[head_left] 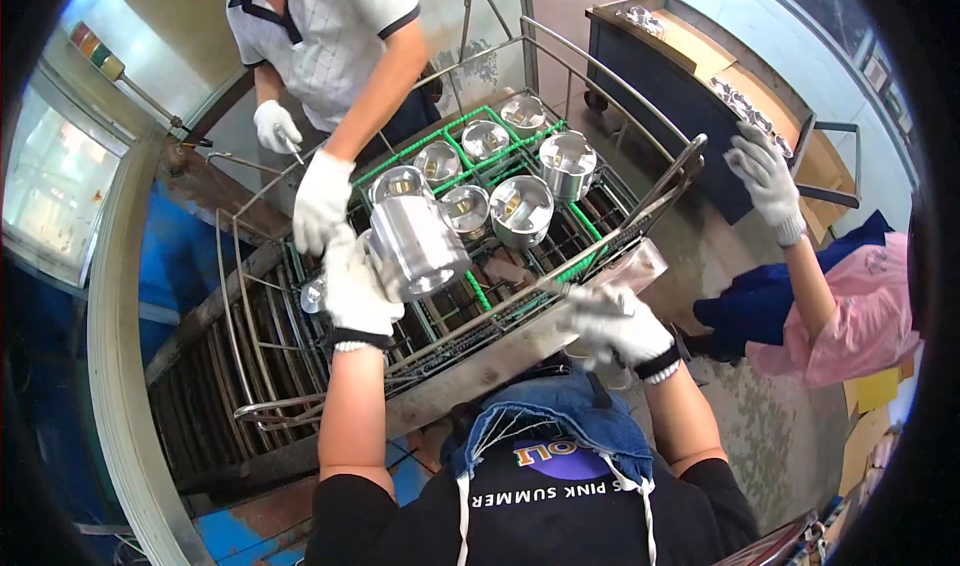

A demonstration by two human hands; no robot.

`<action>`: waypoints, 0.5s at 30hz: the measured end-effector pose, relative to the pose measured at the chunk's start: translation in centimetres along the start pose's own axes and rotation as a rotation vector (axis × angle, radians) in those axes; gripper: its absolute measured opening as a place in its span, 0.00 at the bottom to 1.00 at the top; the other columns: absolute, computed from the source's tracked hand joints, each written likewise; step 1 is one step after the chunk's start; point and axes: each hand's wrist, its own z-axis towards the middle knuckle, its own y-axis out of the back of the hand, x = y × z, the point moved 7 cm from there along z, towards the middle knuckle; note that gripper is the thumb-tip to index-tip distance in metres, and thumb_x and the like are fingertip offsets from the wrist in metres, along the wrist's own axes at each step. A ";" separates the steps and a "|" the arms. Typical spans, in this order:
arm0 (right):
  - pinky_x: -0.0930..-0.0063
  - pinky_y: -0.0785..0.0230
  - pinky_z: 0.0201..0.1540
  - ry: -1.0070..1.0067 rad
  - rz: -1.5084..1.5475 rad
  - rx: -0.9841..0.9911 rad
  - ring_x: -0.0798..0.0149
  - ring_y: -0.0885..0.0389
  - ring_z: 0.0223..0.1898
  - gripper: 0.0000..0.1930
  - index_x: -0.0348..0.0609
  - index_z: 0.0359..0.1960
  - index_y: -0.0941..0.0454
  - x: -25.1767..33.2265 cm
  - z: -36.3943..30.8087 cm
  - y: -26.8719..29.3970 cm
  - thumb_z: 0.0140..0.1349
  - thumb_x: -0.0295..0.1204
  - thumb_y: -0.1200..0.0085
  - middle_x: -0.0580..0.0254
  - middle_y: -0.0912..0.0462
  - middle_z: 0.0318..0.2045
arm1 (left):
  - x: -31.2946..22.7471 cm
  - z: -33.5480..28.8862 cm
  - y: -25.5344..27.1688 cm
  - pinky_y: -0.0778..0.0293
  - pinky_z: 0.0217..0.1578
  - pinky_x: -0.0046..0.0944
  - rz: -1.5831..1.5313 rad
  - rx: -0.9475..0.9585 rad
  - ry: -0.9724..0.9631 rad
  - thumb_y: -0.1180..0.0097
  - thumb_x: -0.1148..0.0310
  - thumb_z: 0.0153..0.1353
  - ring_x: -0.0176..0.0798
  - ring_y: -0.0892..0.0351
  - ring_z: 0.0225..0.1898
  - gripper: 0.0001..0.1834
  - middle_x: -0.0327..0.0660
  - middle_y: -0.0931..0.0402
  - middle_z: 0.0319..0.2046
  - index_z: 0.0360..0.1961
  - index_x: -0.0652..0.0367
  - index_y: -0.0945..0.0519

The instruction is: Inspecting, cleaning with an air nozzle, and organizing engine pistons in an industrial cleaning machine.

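Machined metal piston (418, 246), held tilted above the green-edged wire basket (575, 221) on the steel rack (255, 366). Left hand (355, 286) clamped on its skirt; right hand (615, 326) closed on the rack's front rail (500, 311). Probably heavy, rigid and slick (grip the skirt wall, gloved). Seven more pistons (521, 209) sit in compartments. A co-worker's gloved hand (322, 198) hovers beside it.

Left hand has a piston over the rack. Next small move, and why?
Probably lower the metal piston held in the left hand into an empty cell of the green wire rack just below; farther cells already hold pistons. The right hand grips the rack's front rail.
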 end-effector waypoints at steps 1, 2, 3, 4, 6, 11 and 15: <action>0.83 0.30 0.19 0.022 0.051 -0.129 0.78 0.26 0.18 0.22 0.37 0.59 0.25 0.4 0.5 0.9 0.65 0.33 0.40 0.65 0.15 0.38 | 0.1 0.2 0.2 0.22 0.47 0.50 -0.017 0.292 0.276 0.47 0.44 0.65 0.47 0.19 0.45 0.27 0.44 0.19 0.39 0.47 0.61 0.23; 0.83 0.28 0.21 0.023 -0.081 -0.104 0.78 0.25 0.18 0.24 0.41 0.62 0.26 1.4 0.5 0.5 0.66 0.33 0.41 0.70 0.18 0.31 | -0.1 1.1 1.2 0.19 0.40 0.45 0.234 -0.440 -0.264 0.44 0.50 0.65 0.44 0.17 0.37 0.22 0.44 0.18 0.35 0.45 0.60 0.21; 0.85 0.30 0.20 -0.020 -0.116 -0.017 0.77 0.23 0.19 0.20 0.38 0.56 0.23 0.1 0.7 0.5 0.62 0.27 0.37 0.60 0.15 0.42 | -0.1 2.4 1.2 0.19 0.33 0.41 0.199 -0.384 -0.387 0.41 0.61 0.63 0.42 0.18 0.30 0.14 0.46 0.18 0.34 0.42 0.62 0.20; 0.84 0.30 0.20 -0.043 -0.164 0.063 0.76 0.22 0.20 0.20 0.38 0.54 0.23 0.3 -0.1 -0.6 0.61 0.27 0.37 0.60 0.15 0.43 | -0.1 3.3 2.7 0.19 0.31 0.40 0.347 -0.372 -0.327 0.42 0.69 0.60 0.42 0.18 0.28 0.11 0.46 0.18 0.34 0.42 0.63 0.20; 0.83 0.29 0.22 -0.024 -0.250 0.117 0.76 0.21 0.22 0.17 0.39 0.48 0.22 0.7 -0.7 -1.8 0.61 0.33 0.35 0.62 0.14 0.38 | 0.9 5.5 5.8 0.19 0.30 0.40 0.423 -0.327 -0.247 0.45 0.83 0.52 0.43 0.18 0.27 0.15 0.47 0.17 0.36 0.42 0.65 0.20; 0.67 0.26 0.37 0.108 -0.878 -0.020 0.56 0.17 0.31 0.18 0.47 0.35 0.19 1.0 2.8 -0.4 0.60 0.50 0.44 0.55 0.18 0.26 | 3.7 9.5 8.3 0.22 0.32 0.32 0.741 -0.316 -0.154 0.42 0.81 0.53 0.32 0.20 0.31 0.22 0.40 0.18 0.37 0.52 0.63 0.21; 0.62 0.30 0.32 0.048 -0.726 -0.056 0.54 0.23 0.25 0.15 0.47 0.27 0.25 3.0 2.6 -2.4 0.62 0.45 0.45 0.55 0.24 0.20 | 3.9 10.4 13.0 0.24 0.30 0.28 0.665 -0.235 -0.089 0.45 0.82 0.51 0.29 0.20 0.30 0.22 0.37 0.18 0.35 0.51 0.64 0.20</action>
